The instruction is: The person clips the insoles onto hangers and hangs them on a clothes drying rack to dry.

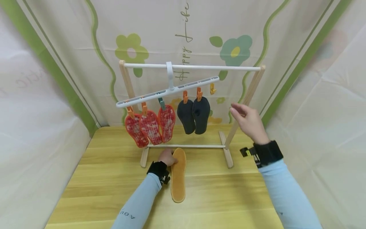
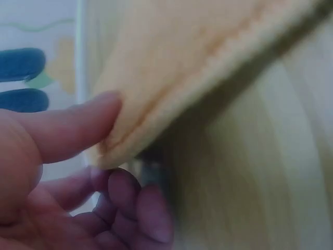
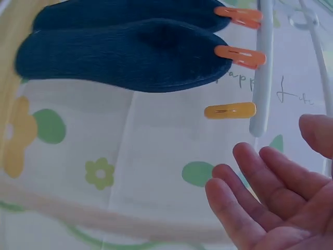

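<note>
A yellow-orange insole lies lengthwise at the table's middle. My left hand pinches its edge near the far end, thumb on top and fingers beneath, as the left wrist view shows. Loosely bent and holding nothing, my right hand hovers right of the white clip hanger. A yellow clip hangs bare near the hanger's right end, closest to that hand. Beside it, orange clips hold two dark blue insoles. On the hanger's lower left side, several red-and-white insoles hang from orange and green clips.
The hanger's hook sits over the white top bar of a wooden rack. The rack's right post stands just behind my right hand, and a lower bar runs near the table. White fabric walls enclose the wooden table.
</note>
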`<state>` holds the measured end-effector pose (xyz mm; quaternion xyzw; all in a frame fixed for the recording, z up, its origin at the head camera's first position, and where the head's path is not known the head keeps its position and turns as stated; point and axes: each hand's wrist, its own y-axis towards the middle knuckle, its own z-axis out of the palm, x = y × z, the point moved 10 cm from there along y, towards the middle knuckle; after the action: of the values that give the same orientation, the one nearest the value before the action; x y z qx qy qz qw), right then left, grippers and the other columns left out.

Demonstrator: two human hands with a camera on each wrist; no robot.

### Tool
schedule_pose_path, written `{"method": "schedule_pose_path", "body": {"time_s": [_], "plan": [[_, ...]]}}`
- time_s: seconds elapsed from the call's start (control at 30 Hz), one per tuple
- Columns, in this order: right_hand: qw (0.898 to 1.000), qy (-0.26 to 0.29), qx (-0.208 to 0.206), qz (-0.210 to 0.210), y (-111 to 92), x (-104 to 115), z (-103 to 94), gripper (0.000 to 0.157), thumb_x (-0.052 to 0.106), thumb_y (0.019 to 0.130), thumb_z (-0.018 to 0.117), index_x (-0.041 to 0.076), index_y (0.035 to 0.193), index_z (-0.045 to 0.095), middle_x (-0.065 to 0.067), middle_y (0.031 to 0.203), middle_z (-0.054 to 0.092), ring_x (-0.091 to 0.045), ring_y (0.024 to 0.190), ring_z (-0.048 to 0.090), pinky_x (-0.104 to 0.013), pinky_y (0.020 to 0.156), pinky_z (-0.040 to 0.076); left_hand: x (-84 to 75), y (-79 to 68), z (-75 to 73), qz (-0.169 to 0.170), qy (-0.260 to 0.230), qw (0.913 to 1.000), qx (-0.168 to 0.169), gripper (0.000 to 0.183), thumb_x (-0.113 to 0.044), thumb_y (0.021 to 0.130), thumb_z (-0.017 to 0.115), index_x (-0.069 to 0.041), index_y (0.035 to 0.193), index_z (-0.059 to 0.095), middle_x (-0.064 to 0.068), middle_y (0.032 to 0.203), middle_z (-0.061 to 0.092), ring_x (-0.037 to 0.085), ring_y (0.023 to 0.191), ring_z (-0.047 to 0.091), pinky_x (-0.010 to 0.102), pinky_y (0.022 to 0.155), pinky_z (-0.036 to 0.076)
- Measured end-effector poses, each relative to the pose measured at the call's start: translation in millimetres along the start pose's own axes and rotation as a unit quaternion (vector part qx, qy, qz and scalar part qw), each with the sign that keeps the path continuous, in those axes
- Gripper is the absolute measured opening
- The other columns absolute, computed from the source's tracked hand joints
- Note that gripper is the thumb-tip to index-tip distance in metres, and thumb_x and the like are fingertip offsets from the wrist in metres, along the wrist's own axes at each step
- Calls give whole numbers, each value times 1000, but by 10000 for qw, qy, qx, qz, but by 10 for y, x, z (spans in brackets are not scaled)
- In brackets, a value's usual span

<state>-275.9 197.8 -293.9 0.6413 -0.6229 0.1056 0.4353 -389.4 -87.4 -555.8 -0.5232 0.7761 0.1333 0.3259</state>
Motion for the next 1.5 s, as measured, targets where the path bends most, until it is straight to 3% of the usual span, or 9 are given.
{"method": "schedule_pose_path", "body": {"time_s": [0.1, 0.27, 0.37, 0.5, 0.67, 0.9, 1.03, 1.3, 1.5], "plan": [[9990, 243, 243, 289, 280, -24, 56, 57, 45, 102, 52, 4, 142, 51, -18, 137, 57, -32, 124, 54, -49, 103, 44, -25, -41, -15, -47, -465, 9988, 125, 21, -9, 85, 73, 2, 104, 71, 12, 90, 66, 22, 75, 59, 34, 66, 50], [9945, 591, 581, 637, 660, -93, 185, 66, 51, 99, 52, 12, 151, 41, -13, 149, 46, -29, 136, 43, -46, 110, 37, -113, -80, -41, -10, -1212, 9924, 228, 28, -16, 94, 67, 0, 116, 68, 11, 94, 66, 18, 73, 61, 32, 62, 51], [9895, 968, 766, 751, 799, -129, 254, 69, 50, 98, 54, 13, 154, 35, -12, 153, 41, -28, 139, 39, -46, 111, 35, -249, -93, -67, 171, -1615, 9863, 276, 26, -19, 96, 67, -1, 115, 66, 9, 86, 64, 17, 67, 58, 31, 57, 49], [9809, 1460, 1042, 754, 911, -126, 357, 68, 46, 99, 55, 14, 155, 33, -13, 155, 37, -29, 142, 35, -51, 110, 34, -542, -148, -204, 686, -1861, 9800, 150, 27, -22, 96, 67, -1, 112, 64, 7, 82, 62, 16, 66, 56, 30, 57, 48], [9724, 1842, 1197, 783, 958, -115, 443, 59, 42, 101, 54, 12, 150, 43, -16, 149, 44, -31, 138, 37, -59, 108, 33, -929, -252, -395, 1054, -2314, 9671, 10, 27, -24, 96, 68, -3, 113, 65, 6, 92, 65, 17, 78, 61, 32, 64, 54], [9716, 1888, 1188, 787, 958, -157, 511, 48, 41, 101, 55, 10, 137, 55, -14, 131, 58, -26, 116, 45, -47, 93, 37, -1371, -307, -595, 1370, -2504, 9581, -252, 21, -26, 96, 68, -8, 106, 66, 5, 94, 65, 18, 79, 62, 32, 65, 55], [9715, 1925, 1144, 770, 944, -201, 535, 49, 44, 99, 57, 9, 134, 58, -14, 128, 61, -23, 113, 49, -48, 94, 37, -1577, -257, -642, 1613, -2547, 9528, -352, 20, -25, 96, 67, -8, 105, 66, 4, 91, 65, 18, 76, 61, 31, 64, 53], [9697, 2032, 1006, 910, 915, -214, 592, 46, 44, 99, 55, 8, 128, 60, -13, 125, 62, -25, 119, 51, -55, 104, 34, -1822, -46, -677, 1825, -2481, 9495, -601, 21, -24, 96, 68, -6, 106, 68, 3, 87, 66, 16, 73, 60, 28, 65, 51], [9653, 2287, 835, 947, 902, -207, 691, 46, 44, 100, 53, 4, 123, 61, -17, 123, 63, -25, 120, 54, -56, 103, 35, -1919, 132, -638, 1802, -2223, 9553, -736, 22, -23, 96, 67, -4, 108, 68, 3, 88, 66, 15, 77, 61, 27, 70, 50]]}}
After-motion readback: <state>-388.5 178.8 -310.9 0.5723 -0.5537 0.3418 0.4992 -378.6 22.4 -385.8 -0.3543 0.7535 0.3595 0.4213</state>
